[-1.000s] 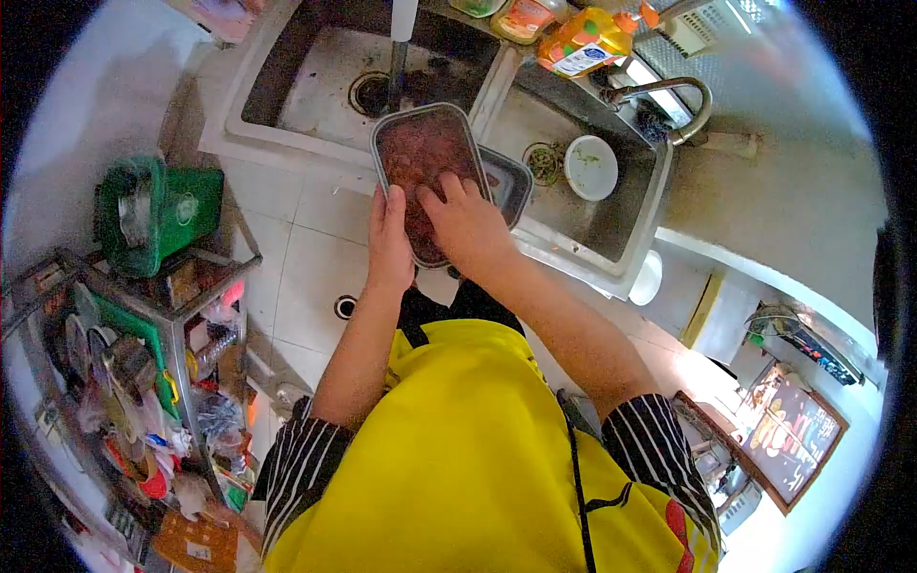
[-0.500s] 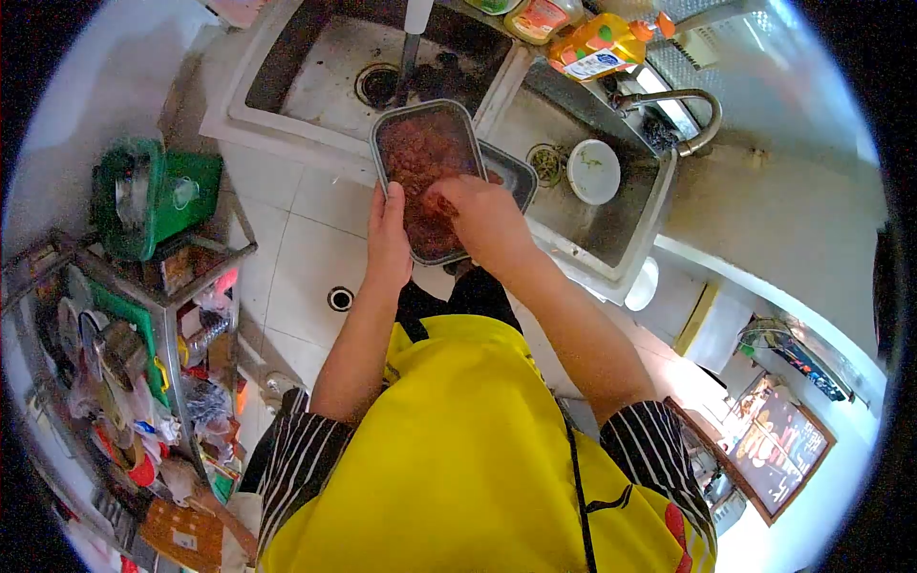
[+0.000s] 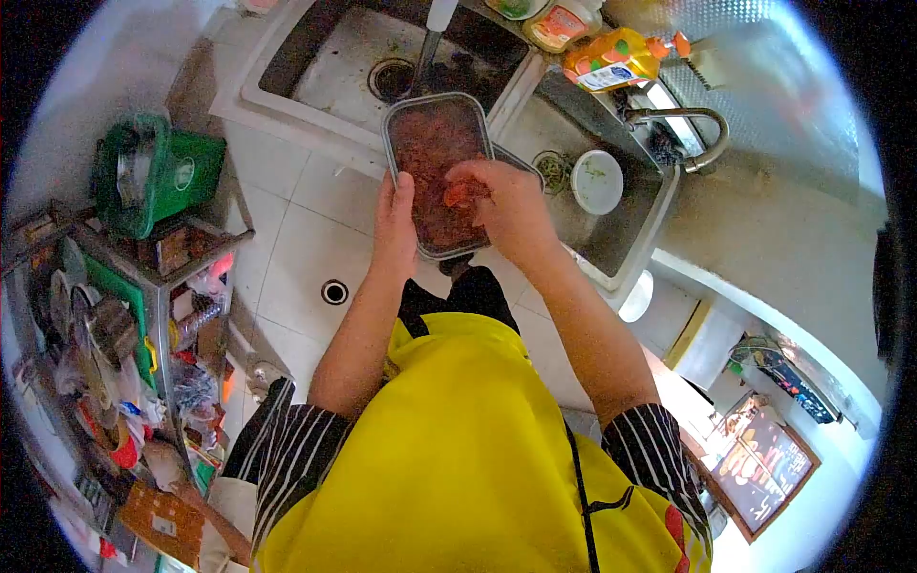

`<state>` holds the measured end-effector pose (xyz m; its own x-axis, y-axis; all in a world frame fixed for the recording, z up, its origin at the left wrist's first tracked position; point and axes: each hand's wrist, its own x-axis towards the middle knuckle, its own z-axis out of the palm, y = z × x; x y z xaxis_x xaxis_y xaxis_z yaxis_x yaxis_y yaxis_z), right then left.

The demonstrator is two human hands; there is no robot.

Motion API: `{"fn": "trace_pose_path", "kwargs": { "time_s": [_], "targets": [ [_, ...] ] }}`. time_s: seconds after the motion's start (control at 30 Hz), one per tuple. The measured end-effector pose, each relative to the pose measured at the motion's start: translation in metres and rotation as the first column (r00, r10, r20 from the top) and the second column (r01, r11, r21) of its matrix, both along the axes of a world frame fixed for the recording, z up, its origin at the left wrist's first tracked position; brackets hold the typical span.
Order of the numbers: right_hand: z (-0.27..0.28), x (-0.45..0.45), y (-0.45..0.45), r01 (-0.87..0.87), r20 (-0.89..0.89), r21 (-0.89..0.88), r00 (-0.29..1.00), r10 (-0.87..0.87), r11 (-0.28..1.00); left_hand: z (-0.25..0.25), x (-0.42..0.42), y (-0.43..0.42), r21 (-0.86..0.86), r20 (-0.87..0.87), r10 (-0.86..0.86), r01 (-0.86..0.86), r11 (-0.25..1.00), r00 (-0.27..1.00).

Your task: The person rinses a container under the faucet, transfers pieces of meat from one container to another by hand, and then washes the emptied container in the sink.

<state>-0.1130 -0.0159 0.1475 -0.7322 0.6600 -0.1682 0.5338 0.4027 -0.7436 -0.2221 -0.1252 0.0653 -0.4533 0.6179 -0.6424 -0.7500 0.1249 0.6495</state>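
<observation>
A rectangular container (image 3: 390, 143) full of dark red, wet-looking meat (image 3: 435, 143) is held in front of me, over the near edge of the sinks. My left hand (image 3: 394, 224) grips its left side, thumb along the rim. Over the right part of the container is my right hand (image 3: 511, 205), its fingers curled around a bright red piece of meat (image 3: 463, 194). Part of a second grey tray (image 3: 523, 168) shows behind the container, mostly hidden by it and my right hand.
Two sink basins (image 3: 330, 72) lie ahead; the right one holds a white round dish (image 3: 597, 182) below a curved faucet (image 3: 702, 119). An orange soap bottle (image 3: 611, 59) stands behind. At left, a metal rack (image 3: 162, 286) carries a green bin (image 3: 172, 177).
My right fingers, earlier down in the meat, are now higher with a red piece showing in them. The meat surface looks flatter. The view has shifted slightly.
</observation>
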Motion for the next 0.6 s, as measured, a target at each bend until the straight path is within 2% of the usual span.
{"fn": "trace_pose_path", "kwargs": {
  "time_s": [0.03,0.13,0.23,0.33,0.43,0.6],
  "targets": [
    [-0.002,0.000,0.001,0.019,0.002,-0.069,1.000,-0.019,0.997,0.001,0.000,0.000,-0.022,0.001,0.011,-0.011,1.000,1.000],
    [0.012,-0.001,0.000,0.050,-0.032,-0.117,0.998,-0.054,0.992,-0.007,-0.002,-0.001,0.114,0.000,-0.011,0.011,0.993,1.000],
    [0.036,-0.003,0.002,0.121,-0.051,-0.269,0.989,-0.139,0.956,-0.013,-0.003,0.000,0.141,-0.002,-0.012,0.012,0.990,1.000],
    [0.054,0.004,0.008,0.143,-0.076,-0.344,0.981,-0.180,0.928,-0.008,-0.005,-0.002,0.142,0.005,-0.016,0.015,0.990,1.000],
    [0.071,0.011,0.012,0.177,-0.186,-0.412,0.944,-0.273,0.894,-0.012,-0.006,-0.003,0.130,0.035,0.024,-0.029,0.991,0.999],
    [0.084,0.029,0.025,0.208,-0.147,-0.341,0.951,-0.271,0.917,-0.017,-0.015,-0.012,0.154,0.074,0.057,-0.068,0.986,0.996]
  ]
}}
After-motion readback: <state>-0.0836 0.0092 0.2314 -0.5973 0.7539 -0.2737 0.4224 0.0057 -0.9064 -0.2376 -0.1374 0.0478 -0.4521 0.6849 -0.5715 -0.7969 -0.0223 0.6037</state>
